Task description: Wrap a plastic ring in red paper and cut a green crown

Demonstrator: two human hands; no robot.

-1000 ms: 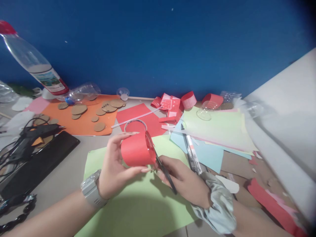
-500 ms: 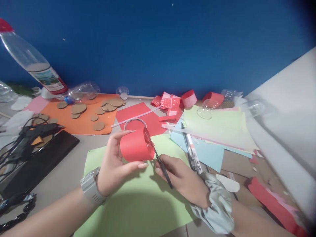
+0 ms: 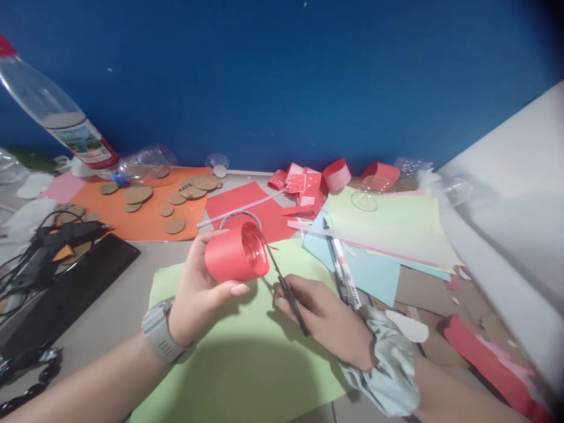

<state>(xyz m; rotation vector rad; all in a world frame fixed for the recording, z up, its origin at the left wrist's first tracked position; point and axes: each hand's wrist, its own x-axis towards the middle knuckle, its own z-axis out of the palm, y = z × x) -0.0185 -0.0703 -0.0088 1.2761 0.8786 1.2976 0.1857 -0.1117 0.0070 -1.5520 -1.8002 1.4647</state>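
Above the green sheet, left hand clamps the red-wrapped cup sideways, rim facing scissors gripped by right hand.

Our left hand sits at about 9 o'clock of the right, palm turned inward, fingers curled above and thumb pressing below in a closed grip, a watch on its wrist. Our right hand lies low at 3 o'clock, fingers clenched, knuckles up, a scrunchie around the wrist. Both forearms enter from 6 o'clock.
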